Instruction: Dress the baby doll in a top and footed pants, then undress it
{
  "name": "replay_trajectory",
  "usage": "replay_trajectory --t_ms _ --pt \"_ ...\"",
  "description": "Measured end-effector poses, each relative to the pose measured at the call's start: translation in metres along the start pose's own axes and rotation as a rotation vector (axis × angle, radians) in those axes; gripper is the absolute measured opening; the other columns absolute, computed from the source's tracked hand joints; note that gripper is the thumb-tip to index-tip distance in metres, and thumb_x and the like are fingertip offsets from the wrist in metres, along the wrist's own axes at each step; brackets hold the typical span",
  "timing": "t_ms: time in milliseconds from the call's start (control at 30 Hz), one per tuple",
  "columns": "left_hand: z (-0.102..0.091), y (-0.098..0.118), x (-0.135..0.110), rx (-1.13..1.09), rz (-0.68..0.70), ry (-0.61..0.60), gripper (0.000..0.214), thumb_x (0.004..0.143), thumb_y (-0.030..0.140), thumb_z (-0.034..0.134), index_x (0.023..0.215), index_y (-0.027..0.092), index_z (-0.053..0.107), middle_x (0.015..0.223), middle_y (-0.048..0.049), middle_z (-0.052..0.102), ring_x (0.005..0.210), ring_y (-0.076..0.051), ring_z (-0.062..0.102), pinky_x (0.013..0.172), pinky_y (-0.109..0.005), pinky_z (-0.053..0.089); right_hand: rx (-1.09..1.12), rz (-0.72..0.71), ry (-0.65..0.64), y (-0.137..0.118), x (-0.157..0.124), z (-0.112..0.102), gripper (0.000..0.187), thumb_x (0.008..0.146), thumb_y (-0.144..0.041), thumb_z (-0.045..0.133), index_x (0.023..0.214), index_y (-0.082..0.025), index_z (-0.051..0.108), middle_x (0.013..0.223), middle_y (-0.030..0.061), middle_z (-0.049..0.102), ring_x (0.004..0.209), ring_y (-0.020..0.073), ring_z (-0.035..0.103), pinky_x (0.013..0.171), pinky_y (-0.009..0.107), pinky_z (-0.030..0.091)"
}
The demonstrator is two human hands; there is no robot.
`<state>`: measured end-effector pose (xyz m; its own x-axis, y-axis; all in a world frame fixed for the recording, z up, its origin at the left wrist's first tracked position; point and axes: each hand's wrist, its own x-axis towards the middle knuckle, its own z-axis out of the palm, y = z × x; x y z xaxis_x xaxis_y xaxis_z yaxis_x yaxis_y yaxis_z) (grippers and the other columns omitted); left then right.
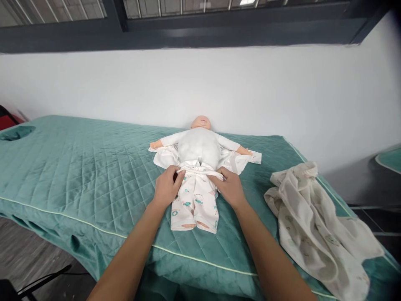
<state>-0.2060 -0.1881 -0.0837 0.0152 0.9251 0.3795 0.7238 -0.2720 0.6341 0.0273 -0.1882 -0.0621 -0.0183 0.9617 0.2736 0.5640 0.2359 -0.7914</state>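
A baby doll (pixel 199 144) lies on its back on a teal quilted bed (pixel 81 167), head toward the wall, arms spread. It wears white patterned trousers (pixel 194 205), and an open white top lies spread under its torso. My left hand (pixel 166 188) pinches the trousers' waistband at the doll's left hip as seen from here. At the other hip, my right hand (pixel 230 187) grips the same waistband. Both hands are closed on the fabric.
A crumpled cream patterned cloth (pixel 313 225) lies on the bed to the right, reaching its corner. A white wall (pixel 250 92) stands right behind the doll's head. The bed's front edge runs just below the doll's feet. A face hole (pixel 17 133) sits at far left.
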Motion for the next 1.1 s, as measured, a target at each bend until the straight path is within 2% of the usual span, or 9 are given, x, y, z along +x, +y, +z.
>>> replay_trajectory --t_ms 100,200,333,500,700,767,933,1000,1100 --pt "0.001 -0.002 0.003 -0.073 0.053 0.042 0.026 0.097 0.045 0.048 0.107 0.022 0.055 0.100 -0.0047 0.063 0.091 -0.019 0.061 0.082 -0.032 0.048 0.030 -0.018 0.036 0.000 0.003 0.000 0.028 0.079 -0.048 0.066 0.077 -0.023 0.056 0.073 -0.0018 0.060 0.069 0.0168 0.052 0.065 0.029 0.039" --pt "0.002 -0.006 0.008 -0.152 0.142 0.085 0.028 0.095 0.041 0.053 0.115 0.022 0.054 0.119 -0.0097 0.057 0.114 -0.021 0.056 0.099 -0.035 0.047 0.033 -0.016 0.057 0.001 0.005 0.000 0.027 0.078 -0.047 0.067 0.080 -0.023 0.055 0.076 -0.0017 0.058 0.069 0.0166 0.050 0.066 0.030 0.039" --pt "0.003 -0.011 0.011 -0.228 0.143 0.058 0.024 0.093 0.038 0.057 0.111 0.022 0.055 0.134 -0.0115 0.048 0.130 -0.022 0.049 0.108 -0.037 0.044 0.038 -0.010 0.035 0.003 0.005 0.001 0.028 0.079 -0.048 0.066 0.081 -0.023 0.054 0.076 -0.0019 0.056 0.070 0.0165 0.049 0.066 0.030 0.039" --pt "-0.001 -0.008 0.011 -0.247 0.113 0.022 0.016 0.092 0.037 0.060 0.092 0.021 0.058 0.132 -0.0107 0.050 0.132 -0.022 0.049 0.113 -0.038 0.041 0.008 -0.014 0.040 0.004 0.007 0.002 0.029 0.079 -0.050 0.065 0.077 -0.023 0.055 0.073 -0.0021 0.057 0.069 0.0172 0.049 0.067 0.031 0.039" --pt "-0.012 0.001 -0.011 -0.255 0.138 -0.072 0.029 0.094 0.040 0.056 0.073 0.019 0.059 0.140 -0.0111 0.049 0.134 -0.025 0.046 0.113 -0.041 0.041 -0.028 -0.003 0.052 0.008 0.007 0.003 0.027 0.078 -0.049 0.065 0.076 -0.023 0.059 0.071 -0.0019 0.060 0.069 0.0182 0.053 0.067 0.031 0.039" --pt "-0.014 0.000 -0.023 -0.257 0.153 -0.094 0.029 0.094 0.041 0.057 0.075 0.019 0.060 0.143 -0.0112 0.047 0.136 -0.026 0.045 0.112 -0.042 0.042 -0.029 -0.004 0.062 0.009 0.007 0.003 0.024 0.077 -0.046 0.065 0.076 -0.023 0.060 0.070 -0.0020 0.060 0.068 0.0180 0.053 0.067 0.031 0.040" --pt "-0.013 -0.006 -0.039 -0.244 0.157 -0.132 0.028 0.088 0.045 0.065 0.098 0.020 0.061 0.148 -0.0136 0.041 0.138 -0.028 0.043 0.114 -0.043 0.041 0.014 -0.014 0.050 0.006 0.005 0.003 0.021 0.077 -0.043 0.063 0.075 -0.022 0.063 0.073 -0.0007 0.064 0.072 0.0185 0.055 0.067 0.030 0.040" --pt "-0.012 -0.006 -0.038 -0.237 0.152 -0.121 0.028 0.087 0.045 0.066 0.099 0.020 0.059 0.148 -0.0138 0.041 0.137 -0.027 0.045 0.113 -0.042 0.042 0.035 -0.002 0.018 0.003 0.000 0.001 0.021 0.078 -0.042 0.062 0.073 -0.021 0.064 0.070 -0.0007 0.063 0.071 0.0184 0.054 0.065 0.030 0.039" --pt "-0.010 -0.005 -0.036 -0.237 0.140 -0.099 0.024 0.089 0.043 0.063 0.094 0.020 0.058 0.145 -0.0130 0.043 0.134 -0.025 0.048 0.113 -0.041 0.042 0.056 0.006 -0.070 -0.003 -0.020 -0.003 0.028 0.080 -0.042 0.061 0.062 -0.021 0.057 0.061 -0.0024 0.053 0.064 0.0162 0.048 0.060 0.028 0.035"
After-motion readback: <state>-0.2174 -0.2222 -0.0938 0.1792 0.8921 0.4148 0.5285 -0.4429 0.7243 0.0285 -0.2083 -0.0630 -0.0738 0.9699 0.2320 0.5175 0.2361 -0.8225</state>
